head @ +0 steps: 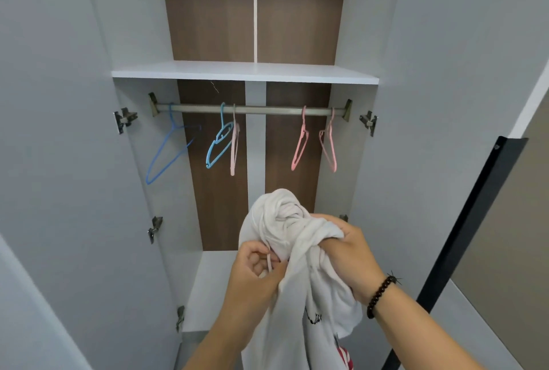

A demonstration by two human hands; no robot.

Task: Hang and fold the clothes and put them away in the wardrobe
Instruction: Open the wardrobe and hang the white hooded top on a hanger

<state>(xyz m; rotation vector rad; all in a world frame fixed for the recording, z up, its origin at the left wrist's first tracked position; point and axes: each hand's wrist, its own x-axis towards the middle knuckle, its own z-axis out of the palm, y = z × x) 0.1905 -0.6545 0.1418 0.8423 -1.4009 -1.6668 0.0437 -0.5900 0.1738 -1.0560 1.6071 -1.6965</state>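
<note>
Nearest us: our two bare forearms, with a black beaded bracelet (378, 295) on the right wrist.
Garment: a bunched white cotton top with dark lettering (300, 250), held up in front of the open white wardrobe (246, 72), below the rail and not yet on it.
Left hand (255, 268): we're pinching a thin white loop, perhaps a hanger hook or a cord, plus a fold of the fabric.
Right hand (353, 250): clenched round a thick twist of the cloth.
Rail: a grey metal bar (267, 110) carrying five bare hangers – a thin blue wire one (166, 152), a light blue plastic one (218, 143) and three pink plastic ones (300, 146).
Doing it well: we'd say untwist the bundle first, find the neck opening, seat both shoulders evenly, then lift the hook to a free gap on the rail.
Hard to make out: what the white loop really is; the print, mostly folded away; a red-striped patch (344, 354) cut off at the bottom edge; our right fingertips, buried in cloth.
</note>
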